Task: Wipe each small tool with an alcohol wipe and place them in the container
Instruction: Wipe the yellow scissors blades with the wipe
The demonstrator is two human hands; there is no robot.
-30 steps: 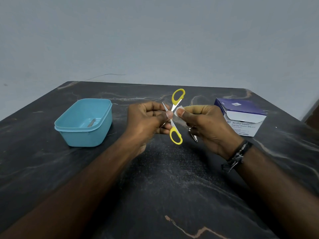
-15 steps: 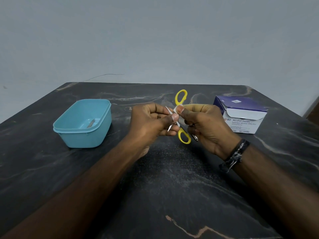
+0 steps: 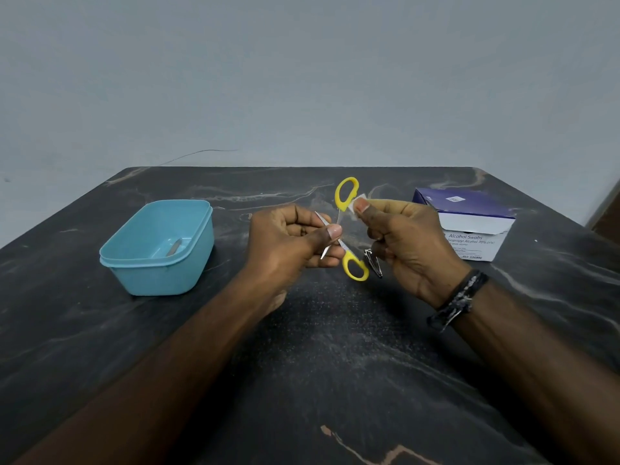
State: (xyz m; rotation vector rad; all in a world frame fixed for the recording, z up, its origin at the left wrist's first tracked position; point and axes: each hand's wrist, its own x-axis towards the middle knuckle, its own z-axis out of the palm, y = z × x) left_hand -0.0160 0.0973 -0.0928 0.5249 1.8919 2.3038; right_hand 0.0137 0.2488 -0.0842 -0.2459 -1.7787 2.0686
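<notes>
Two hands meet above the middle of the table [image 3: 335, 380]. The left hand [image 3: 288, 243] pinches the blades of small yellow-handled scissors [image 3: 340, 229], spread wide, its grip clamped near the pivot. The right hand [image 3: 406, 239] pinches a white alcohol wipe [image 3: 358, 202] between thumb and forefinger, beside the far handle loop. Light, stiff steel with sharp tips, likely slick once wet; holding by the pivot or loops looks safest. Nail clippers [image 3: 373, 261] lie on the table just below the right hand. Left stands the blue container [image 3: 188, 263] with one metal tool [image 3: 174, 246] inside; right, a box of alcohol swabs [image 3: 469, 226].
</notes>
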